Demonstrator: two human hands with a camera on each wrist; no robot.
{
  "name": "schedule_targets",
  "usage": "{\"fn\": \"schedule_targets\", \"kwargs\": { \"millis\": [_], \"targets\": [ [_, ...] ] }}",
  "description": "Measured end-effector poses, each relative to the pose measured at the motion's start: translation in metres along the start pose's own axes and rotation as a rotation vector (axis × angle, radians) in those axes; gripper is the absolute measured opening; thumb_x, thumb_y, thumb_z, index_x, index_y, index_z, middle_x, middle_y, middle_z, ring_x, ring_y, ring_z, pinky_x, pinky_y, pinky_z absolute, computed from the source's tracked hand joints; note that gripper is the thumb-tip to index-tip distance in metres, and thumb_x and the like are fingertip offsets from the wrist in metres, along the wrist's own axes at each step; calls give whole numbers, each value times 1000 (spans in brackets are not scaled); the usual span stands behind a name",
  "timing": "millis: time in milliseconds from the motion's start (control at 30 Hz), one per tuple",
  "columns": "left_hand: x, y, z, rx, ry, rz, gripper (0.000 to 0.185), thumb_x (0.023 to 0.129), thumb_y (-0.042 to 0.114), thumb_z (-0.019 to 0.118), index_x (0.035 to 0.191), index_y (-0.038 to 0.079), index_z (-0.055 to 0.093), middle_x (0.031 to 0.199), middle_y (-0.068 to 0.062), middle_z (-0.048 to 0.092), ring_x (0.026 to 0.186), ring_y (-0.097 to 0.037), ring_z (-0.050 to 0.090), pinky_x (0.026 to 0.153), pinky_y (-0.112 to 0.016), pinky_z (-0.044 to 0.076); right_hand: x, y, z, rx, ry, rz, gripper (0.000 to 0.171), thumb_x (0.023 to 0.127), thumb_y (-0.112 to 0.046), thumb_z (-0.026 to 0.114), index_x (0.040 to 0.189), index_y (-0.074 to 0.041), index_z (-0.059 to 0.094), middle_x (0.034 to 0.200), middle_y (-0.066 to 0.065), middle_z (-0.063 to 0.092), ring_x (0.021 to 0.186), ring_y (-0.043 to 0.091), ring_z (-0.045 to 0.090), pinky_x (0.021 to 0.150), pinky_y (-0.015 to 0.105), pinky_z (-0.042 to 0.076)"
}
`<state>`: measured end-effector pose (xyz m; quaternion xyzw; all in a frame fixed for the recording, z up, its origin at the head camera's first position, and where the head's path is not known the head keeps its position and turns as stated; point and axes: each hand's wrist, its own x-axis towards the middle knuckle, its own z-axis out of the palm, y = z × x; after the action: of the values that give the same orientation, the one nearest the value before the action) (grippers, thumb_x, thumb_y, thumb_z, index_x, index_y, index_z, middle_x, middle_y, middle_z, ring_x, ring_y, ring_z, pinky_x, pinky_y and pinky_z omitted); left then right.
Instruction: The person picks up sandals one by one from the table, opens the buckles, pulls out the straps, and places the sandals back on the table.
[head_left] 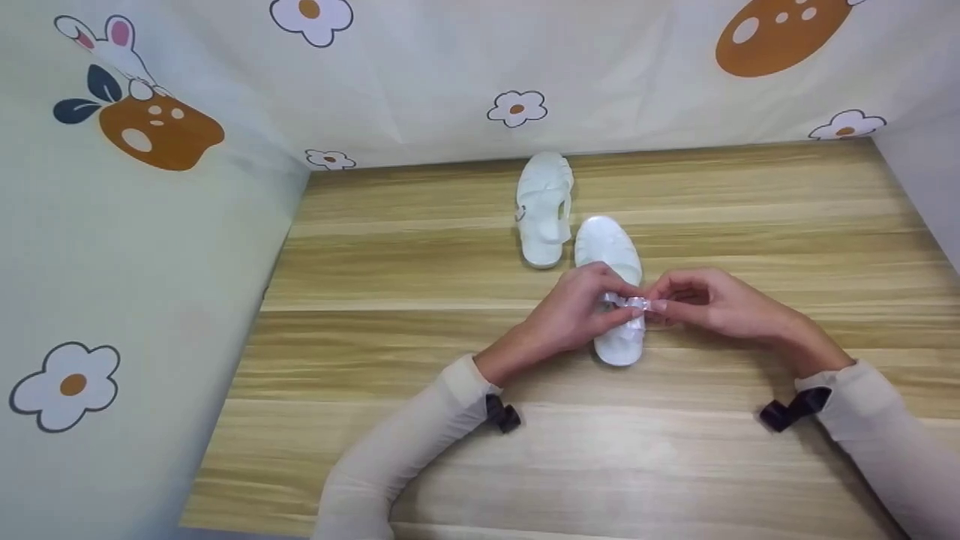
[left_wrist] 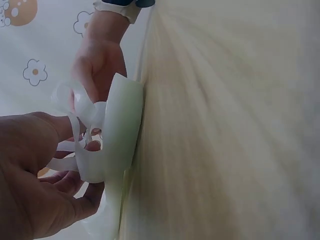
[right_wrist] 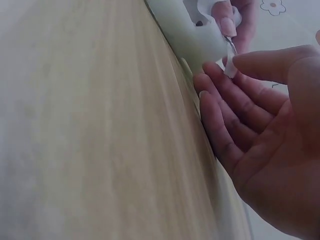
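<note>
Fingers of the left hand (head_left: 581,311) curl around the thin translucent strap (head_left: 636,303) of a white sandal (head_left: 616,289), pinching it from the left side, while the right hand (head_left: 701,300) pinches the same strap from the right, thumb and forefinger closed on its end. The two hands meet over the middle of the sandal, almost touching each other. In the left wrist view the left hand (left_wrist: 37,182) has its fingers hooked through the strap loops (left_wrist: 75,137) with the sandal's pale sole (left_wrist: 120,130) lying flat against the wood; the right hand (left_wrist: 97,62) shows beyond it. In the right wrist view the right hand (right_wrist: 255,125) has its lower fingers loosely extended beside the sole (right_wrist: 192,37), the thumb and forefinger pressed on a bit of strap (right_wrist: 231,67), and the left hand's fingertips (right_wrist: 225,22) show at the strap's far side. The held sandal rests on the wooden counter (head_left: 420,420), toe pointing away from the person. Just beyond it and slightly to the left lies a second white sandal (head_left: 544,208), close to the first, whether they touch I cannot tell. Cream sleeves (head_left: 420,442) cover both forearms, each with a dark wrist band (head_left: 501,412). Cloth printed with flowers and mushrooms (head_left: 517,109) walls the counter at the back and left.
</note>
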<state>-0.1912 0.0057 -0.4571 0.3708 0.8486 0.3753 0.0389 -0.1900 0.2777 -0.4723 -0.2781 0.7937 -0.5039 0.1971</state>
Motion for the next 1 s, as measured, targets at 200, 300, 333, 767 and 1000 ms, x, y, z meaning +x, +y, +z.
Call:
{"fn": "schedule_targets", "kwargs": {
  "millis": [200,300,333,767,1000],
  "targets": [
    [2,-2,-1,29,-30,2,24,99,28,82,119,15,84,108,2,78,102,-7,64,87,-13,48,-1,3,-3,61,-26,66,15,107,-16,69,114,-3,73,104,15,80,94,21,79,85,29,65],
    [3,-2,-1,44,-36,7,23,99,28,82,119,16,84,108,3,79,102,-7,65,88,-13,48,-1,5,-2,80,-25,68,16,108,-16,68,114,-2,72,101,15,81,92,22,79,84,31,65],
    [3,-2,-1,48,-37,8,23,99,28,82,119,16,84,108,3,79,102,-6,65,88,-13,48,0,5,-2,85,-23,62,16,108,-16,67,114,-1,72,100,15,80,92,22,78,84,31,65],
    [2,-4,-1,84,-18,74,24,100,24,80,122,15,83,112,3,83,105,-6,71,94,-16,52,5,11,11,196,13,-10,14,108,-7,64,112,5,69,94,15,78,87,15,76,84,28,64],
    [2,-2,0,83,4,88,24,101,24,79,122,14,83,114,1,84,107,-8,75,96,-14,54,4,11,14,229,50,15,17,107,-8,66,112,9,67,94,12,79,87,13,76,88,27,64]
  ]
}}
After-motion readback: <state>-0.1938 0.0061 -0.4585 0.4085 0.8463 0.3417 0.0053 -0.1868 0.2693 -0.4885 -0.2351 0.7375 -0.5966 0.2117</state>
